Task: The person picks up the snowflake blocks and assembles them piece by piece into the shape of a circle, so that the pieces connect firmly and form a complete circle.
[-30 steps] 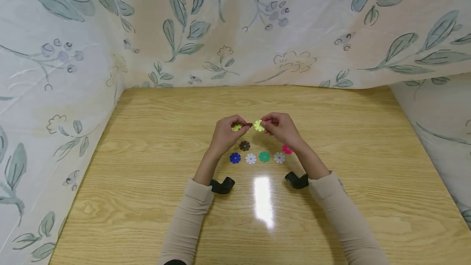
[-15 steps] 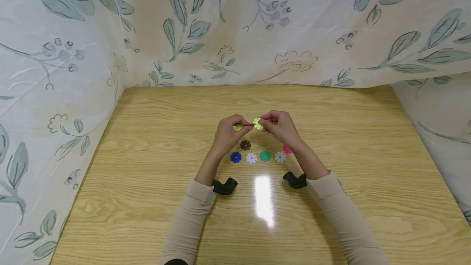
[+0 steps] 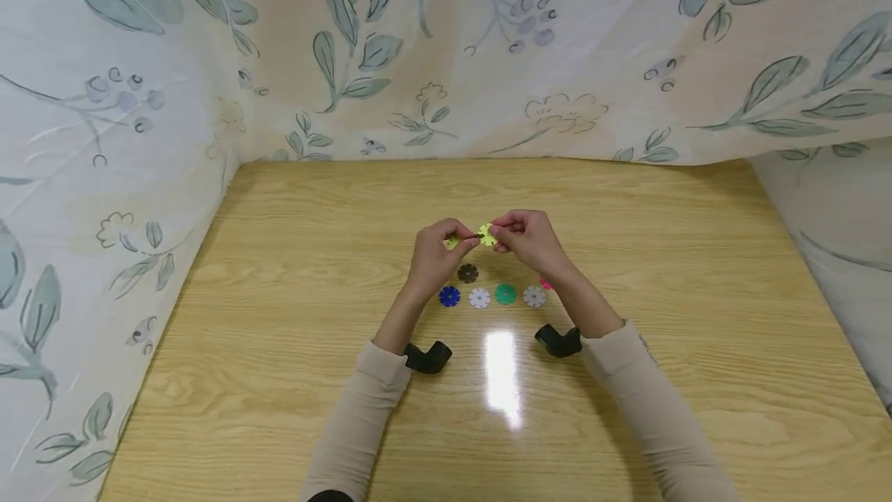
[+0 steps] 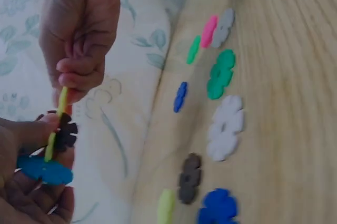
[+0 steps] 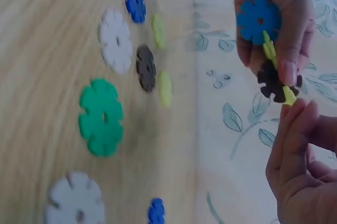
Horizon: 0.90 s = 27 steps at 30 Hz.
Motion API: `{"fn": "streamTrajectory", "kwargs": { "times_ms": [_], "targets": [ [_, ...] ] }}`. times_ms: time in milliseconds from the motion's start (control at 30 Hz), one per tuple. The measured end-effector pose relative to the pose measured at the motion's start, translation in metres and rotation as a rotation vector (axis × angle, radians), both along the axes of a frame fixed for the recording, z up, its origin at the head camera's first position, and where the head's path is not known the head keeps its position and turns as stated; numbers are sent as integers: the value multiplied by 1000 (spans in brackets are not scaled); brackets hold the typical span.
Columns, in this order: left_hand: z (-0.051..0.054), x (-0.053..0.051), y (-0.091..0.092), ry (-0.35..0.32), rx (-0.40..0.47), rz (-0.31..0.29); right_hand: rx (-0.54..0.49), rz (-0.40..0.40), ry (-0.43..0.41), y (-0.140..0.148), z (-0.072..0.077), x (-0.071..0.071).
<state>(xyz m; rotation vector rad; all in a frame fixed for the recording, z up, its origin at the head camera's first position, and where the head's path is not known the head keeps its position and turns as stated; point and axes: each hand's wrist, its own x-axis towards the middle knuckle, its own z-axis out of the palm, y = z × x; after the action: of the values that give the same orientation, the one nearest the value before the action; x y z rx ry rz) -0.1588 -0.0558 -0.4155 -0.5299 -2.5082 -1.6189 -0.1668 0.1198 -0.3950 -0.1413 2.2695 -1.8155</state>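
My left hand [image 3: 435,258] grips a small joined group of notched plastic discs. In the right wrist view this group has a blue disc [image 5: 258,21], a yellow disc [image 5: 269,47] and a dark brown disc [image 5: 269,81]. Between the thumb and fingers of my right hand [image 3: 533,242] another yellow disc [image 3: 486,235] is pinched, its edge meeting the brown disc's edge. Fingers partly hide that contact, so I cannot tell how deep the notches sit in each other. Both hands are held above the table, close together.
Loose discs lie below the hands: brown [image 3: 468,273], blue [image 3: 449,297], white [image 3: 479,298], green [image 3: 505,294], another white [image 3: 534,297] and pink [image 3: 547,283]. The wrist views show further yellow [image 5: 165,88] and blue [image 5: 156,212] discs. Patterned cloth [image 3: 446,53] borders the wooden table [image 3: 279,331].
The yellow disc in my right hand has moved slightly left, closing the gap to the brown disc. The left hand has shifted a little right. Both grips stay the same.
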Motion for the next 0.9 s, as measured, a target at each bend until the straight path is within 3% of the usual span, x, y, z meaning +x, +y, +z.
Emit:
{"fn": "streamTrajectory", "kwargs": {
  "times_ms": [100, 133, 333, 367, 533, 667, 733, 900],
  "targets": [
    [5, -2, -4, -30, -50, -44, 30, 40, 21, 1, 1, -1],
    [12, -1, -6, -59, -55, -57, 35, 50, 23, 1, 1, -1],
    [20, -9, -13, -230, -26, -136, 37, 80, -3, -2, 1, -3],
    [16, -12, -14, -243, -21, -153, 31, 85, -7, -3, 1, -3],
    [14, -12, -16, -333, 57, -248, -12, 120, -3, -9, 0, -4],
    [11, -11, -19, -366, 124, -266, -22, 133, 26, -13, -4, -5],
    [10, -11, -22, -360, 132, -247, 51, 155, 58, -13, -9, -5],
    [9, -9, -32, -334, 97, -180, 493, 292, 180, -23, -25, 0]
  ]
}}
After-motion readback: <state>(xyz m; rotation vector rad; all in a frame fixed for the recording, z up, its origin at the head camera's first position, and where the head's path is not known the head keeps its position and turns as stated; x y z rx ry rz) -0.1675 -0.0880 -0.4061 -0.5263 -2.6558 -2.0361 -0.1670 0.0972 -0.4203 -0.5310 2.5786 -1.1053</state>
